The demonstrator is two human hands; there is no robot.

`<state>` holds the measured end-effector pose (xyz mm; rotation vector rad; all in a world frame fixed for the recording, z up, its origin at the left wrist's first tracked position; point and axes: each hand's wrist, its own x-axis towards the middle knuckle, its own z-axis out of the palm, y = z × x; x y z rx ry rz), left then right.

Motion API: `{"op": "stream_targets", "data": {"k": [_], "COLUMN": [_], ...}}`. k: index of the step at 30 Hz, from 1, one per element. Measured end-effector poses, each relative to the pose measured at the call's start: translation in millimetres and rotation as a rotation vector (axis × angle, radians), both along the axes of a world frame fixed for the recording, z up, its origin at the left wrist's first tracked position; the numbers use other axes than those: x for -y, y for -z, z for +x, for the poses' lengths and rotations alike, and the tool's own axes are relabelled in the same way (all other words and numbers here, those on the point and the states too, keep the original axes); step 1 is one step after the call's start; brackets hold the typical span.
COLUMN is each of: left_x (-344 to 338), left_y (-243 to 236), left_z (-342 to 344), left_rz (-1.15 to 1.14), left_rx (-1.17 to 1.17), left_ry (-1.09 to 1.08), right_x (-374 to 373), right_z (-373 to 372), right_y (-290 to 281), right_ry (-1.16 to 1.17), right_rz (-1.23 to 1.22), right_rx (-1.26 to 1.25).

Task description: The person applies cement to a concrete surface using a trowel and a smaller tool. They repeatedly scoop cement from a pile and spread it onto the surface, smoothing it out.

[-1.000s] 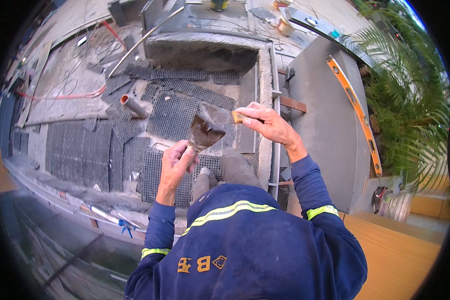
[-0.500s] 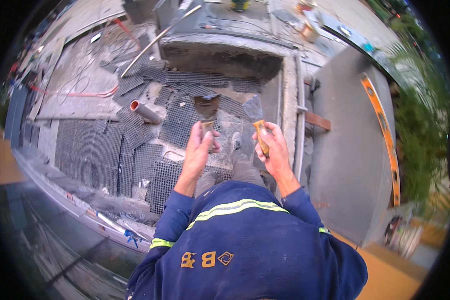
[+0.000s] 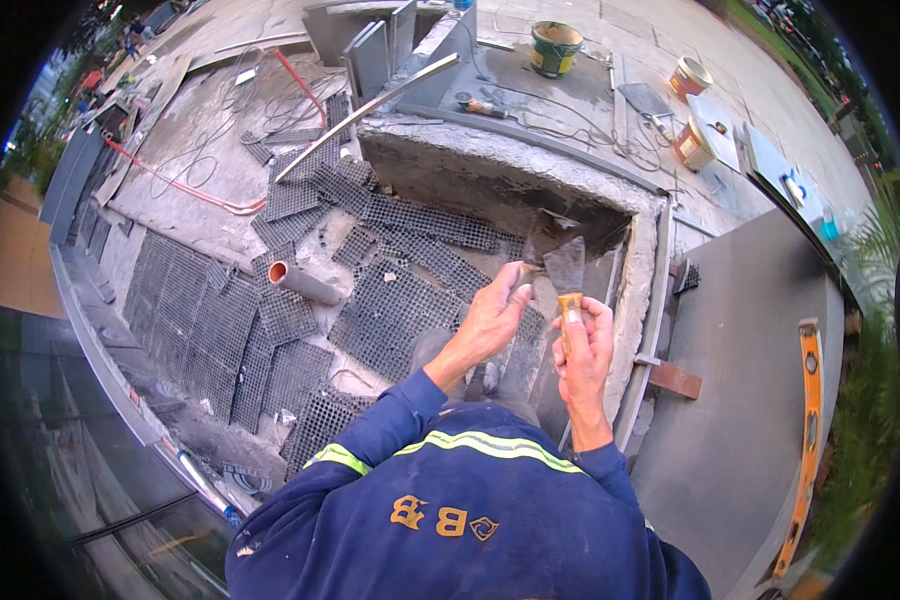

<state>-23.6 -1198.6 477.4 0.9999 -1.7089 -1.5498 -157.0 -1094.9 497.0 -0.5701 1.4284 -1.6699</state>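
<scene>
My right hand (image 3: 585, 352) grasps the yellow-handled putty knife (image 3: 567, 266), blade pointing away. My left hand (image 3: 490, 318) holds the dark scraper (image 3: 548, 232) beside it; the two overlap in view, contact unclear. A loose left grip could drop the scraper; a misangled knife edge could nick my left fingers (image 3: 511, 276).

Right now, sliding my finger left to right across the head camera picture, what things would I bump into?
Grey pipe with an orange end → left grip → right grip holding a yellow-handled scraper → brown block → orange spirit level.
</scene>
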Motion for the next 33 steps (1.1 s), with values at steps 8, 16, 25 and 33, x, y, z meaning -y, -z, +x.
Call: {"op": "stream_targets", "data": {"k": [8,16,25,33], "left_x": [88,293,431,440], "left_y": [9,38,-25,-8], "left_z": [-29,-3,-29,-76], "left_rz": [-0.183,0.103,0.411,0.464], "left_rx": [-0.020,0.030,-0.006,-0.185], "left_ry": [0.176,0.296,0.856,0.858], "right_x": [114,206,271,269], "right_z": [-21,-48,-61,-100], "right_y": [-19,-41,-68,-68], "right_ry": [0.123,0.258,0.158,0.369], "right_rz": [-0.080,-0.130,0.077,0.258], "right_rx": [0.014,-0.355,-1.055,-1.214]}}
